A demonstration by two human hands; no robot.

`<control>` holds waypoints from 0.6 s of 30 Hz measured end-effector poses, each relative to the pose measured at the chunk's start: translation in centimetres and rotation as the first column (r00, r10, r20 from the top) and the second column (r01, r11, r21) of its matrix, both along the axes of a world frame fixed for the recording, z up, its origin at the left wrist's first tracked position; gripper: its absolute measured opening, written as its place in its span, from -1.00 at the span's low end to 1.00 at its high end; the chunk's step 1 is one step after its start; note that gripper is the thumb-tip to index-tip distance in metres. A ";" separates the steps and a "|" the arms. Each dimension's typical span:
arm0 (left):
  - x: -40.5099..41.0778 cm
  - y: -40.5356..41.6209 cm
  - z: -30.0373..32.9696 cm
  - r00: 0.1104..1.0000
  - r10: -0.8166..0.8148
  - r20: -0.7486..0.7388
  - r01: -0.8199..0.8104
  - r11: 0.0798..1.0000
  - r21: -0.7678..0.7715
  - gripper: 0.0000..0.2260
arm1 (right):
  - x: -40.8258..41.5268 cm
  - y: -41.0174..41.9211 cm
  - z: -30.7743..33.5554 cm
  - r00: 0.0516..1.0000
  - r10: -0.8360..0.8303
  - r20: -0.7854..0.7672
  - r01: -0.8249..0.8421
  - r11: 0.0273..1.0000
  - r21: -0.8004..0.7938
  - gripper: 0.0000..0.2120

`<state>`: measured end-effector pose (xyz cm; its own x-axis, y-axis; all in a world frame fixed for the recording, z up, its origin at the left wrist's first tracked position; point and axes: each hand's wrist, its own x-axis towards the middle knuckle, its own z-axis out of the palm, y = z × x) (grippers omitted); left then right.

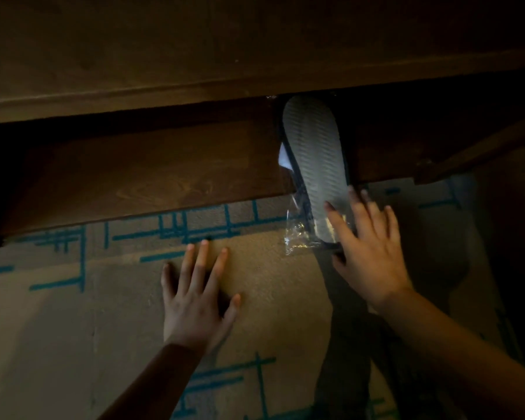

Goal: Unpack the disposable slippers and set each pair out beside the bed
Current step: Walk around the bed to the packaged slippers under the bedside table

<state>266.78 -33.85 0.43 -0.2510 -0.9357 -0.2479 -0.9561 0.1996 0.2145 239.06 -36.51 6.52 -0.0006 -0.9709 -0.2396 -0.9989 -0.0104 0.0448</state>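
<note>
The room is dim. A slipper [314, 165] lies sole up, its ribbed grey underside showing, leaning with the far end tucked under the dark wooden bed frame [140, 174] and the near end out on the carpet [273, 286]. It sits inside a clear bag [297, 234], whose crinkled open end sticks out to the left of the sole and catches the light. A small white patch shows at the slipper's left edge; whether it is a label I cannot tell, and no writing or brand can be read on the sole or the bag.

The right hand [369, 253] is spread flat, fingers apart, laid over the near end of the slipper and bag; the fingertips touch the sole, with nothing pinched or gripped that I can see. The left hand [197, 295] is also spread wide, palm down on the carpet, well to the left of the slipper and holding nothing.

The carpet is tan with teal line patterns. A dark trouser leg [346, 344] runs down beneath the right forearm.
</note>
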 end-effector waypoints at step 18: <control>0.9 -1.4 2.6 0.738 0.442 -0.510 -0.278 0.888 0.367 -0.49 | 6.6 1.0 0.4 0.922 -0.040 0.384 0.042 0.999 0.002 -0.10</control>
